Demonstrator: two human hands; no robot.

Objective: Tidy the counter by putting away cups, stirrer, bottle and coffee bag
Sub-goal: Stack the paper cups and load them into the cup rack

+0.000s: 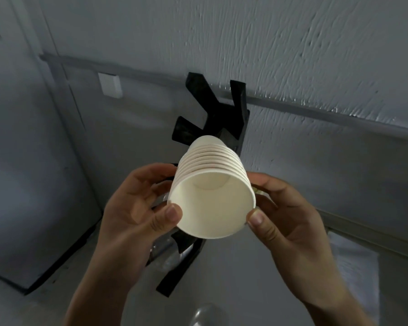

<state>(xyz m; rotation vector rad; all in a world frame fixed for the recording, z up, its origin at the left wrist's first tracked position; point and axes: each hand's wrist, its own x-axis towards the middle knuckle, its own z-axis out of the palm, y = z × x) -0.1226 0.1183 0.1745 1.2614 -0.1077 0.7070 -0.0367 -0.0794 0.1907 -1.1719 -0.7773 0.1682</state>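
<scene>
A stack of several white paper cups (211, 198) is held up in the middle of the view, its open mouth turned toward me. My left hand (137, 203) grips the stack's left side, thumb on the rim. My right hand (285, 212) holds the right side, thumb on the rim too. Behind the stack stands a black rack (222, 109) with angled prongs against the wall; the stack's closed end lies close to its prongs. A clear bottle (167, 255) shows dimly below my left hand. No stirrer or coffee bag is in view.
A grey textured wall (292, 43) with a dark rail fills the back. A white switch box (110, 85) sits on the rail at left. A large grey appliance (28, 161) stands at left. A rounded clear object (205, 314) lies at the bottom edge.
</scene>
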